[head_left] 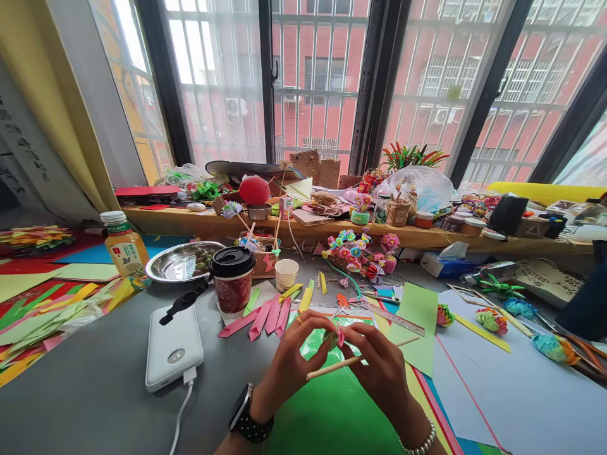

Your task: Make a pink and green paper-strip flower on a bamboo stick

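My left hand [301, 347], with a watch at its wrist, is closed and pinches a small pink and green folded paper piece [340, 337]. The fingertips of my right hand [382, 360] meet the same piece from the other side. A thin wooden stick [332, 368] runs through my right hand's fingers and sticks out on both sides. Fingers hide part of the paper. Both hands are above a shiny green mat [336, 417]. Just beyond them lie scissors [342, 304] and several folded pink paper strips [265, 316].
A white power bank [173, 347] with a cable lies left, near a lidded cup [231, 281], a metal bowl [173, 259] and a juice bottle [124, 246]. A ruler [393, 318], green paper [415, 322] and crumpled paper flowers [493, 320] lie right. Crafts crowd the windowsill [190, 227].
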`<state>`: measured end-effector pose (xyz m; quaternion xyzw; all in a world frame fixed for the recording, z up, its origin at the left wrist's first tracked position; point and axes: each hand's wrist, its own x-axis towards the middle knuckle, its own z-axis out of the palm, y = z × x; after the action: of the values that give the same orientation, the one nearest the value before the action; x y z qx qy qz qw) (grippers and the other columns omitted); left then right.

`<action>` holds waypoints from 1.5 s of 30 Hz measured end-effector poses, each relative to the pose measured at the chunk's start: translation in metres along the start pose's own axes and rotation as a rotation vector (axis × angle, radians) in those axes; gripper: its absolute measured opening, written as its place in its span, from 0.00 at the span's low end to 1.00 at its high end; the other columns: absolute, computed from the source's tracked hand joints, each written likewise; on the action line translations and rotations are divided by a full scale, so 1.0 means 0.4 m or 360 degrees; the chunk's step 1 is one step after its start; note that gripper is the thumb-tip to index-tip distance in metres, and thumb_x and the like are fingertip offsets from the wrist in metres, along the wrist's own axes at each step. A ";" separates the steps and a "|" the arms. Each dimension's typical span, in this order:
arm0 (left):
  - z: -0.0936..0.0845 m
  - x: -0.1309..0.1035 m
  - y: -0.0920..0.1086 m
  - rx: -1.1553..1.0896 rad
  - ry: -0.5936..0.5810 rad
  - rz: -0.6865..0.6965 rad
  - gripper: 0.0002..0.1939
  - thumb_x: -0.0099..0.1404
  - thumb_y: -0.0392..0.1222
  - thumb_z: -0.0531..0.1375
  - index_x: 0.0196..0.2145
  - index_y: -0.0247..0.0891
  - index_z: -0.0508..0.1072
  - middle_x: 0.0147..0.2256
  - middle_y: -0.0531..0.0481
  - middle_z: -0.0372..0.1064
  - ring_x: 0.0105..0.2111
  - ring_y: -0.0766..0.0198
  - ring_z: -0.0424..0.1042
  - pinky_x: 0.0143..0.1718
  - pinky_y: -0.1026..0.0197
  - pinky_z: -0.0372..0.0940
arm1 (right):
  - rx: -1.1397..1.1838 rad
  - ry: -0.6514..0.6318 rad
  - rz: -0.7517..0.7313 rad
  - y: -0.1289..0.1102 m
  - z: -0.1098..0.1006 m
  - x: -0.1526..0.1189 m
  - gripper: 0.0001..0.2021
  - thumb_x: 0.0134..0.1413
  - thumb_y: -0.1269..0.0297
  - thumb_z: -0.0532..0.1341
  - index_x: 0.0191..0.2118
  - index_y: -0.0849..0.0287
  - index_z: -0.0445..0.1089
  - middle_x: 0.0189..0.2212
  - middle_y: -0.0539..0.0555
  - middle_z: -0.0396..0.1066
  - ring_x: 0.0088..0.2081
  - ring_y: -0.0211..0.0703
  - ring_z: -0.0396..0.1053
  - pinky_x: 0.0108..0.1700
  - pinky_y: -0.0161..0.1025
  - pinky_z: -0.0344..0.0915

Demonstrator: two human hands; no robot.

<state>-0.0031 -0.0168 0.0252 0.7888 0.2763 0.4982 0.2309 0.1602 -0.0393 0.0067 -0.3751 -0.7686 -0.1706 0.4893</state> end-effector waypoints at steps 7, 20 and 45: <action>0.000 0.002 -0.002 0.0018 -0.0008 -0.0001 0.07 0.57 0.31 0.54 0.33 0.39 0.66 0.33 0.49 0.65 0.36 0.63 0.65 0.39 0.59 0.62 | -0.0031 0.0009 -0.0006 0.000 0.002 -0.003 0.09 0.53 0.70 0.56 0.42 0.56 0.64 0.32 0.54 0.70 0.33 0.40 0.70 0.32 0.34 0.69; -0.003 -0.001 0.011 -0.0201 -0.0157 -0.0120 0.08 0.57 0.29 0.52 0.34 0.39 0.63 0.35 0.49 0.64 0.37 0.63 0.65 0.41 0.60 0.61 | 0.0017 0.0004 0.0003 0.001 0.009 -0.007 0.10 0.52 0.69 0.57 0.42 0.56 0.65 0.32 0.54 0.70 0.33 0.40 0.71 0.31 0.34 0.69; 0.003 0.020 -0.050 -0.1035 -0.0464 -0.0968 0.09 0.51 0.41 0.61 0.27 0.35 0.66 0.26 0.54 0.63 0.28 0.67 0.64 0.31 0.65 0.57 | 0.0982 -0.0925 0.1024 0.034 -0.002 0.055 0.15 0.47 0.52 0.59 0.27 0.60 0.65 0.19 0.45 0.55 0.20 0.32 0.49 0.21 0.30 0.46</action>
<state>-0.0034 0.0033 0.0173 0.6205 0.2890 0.3526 0.6381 0.1654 -0.0217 0.0252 -0.4624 -0.7329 0.3332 0.3714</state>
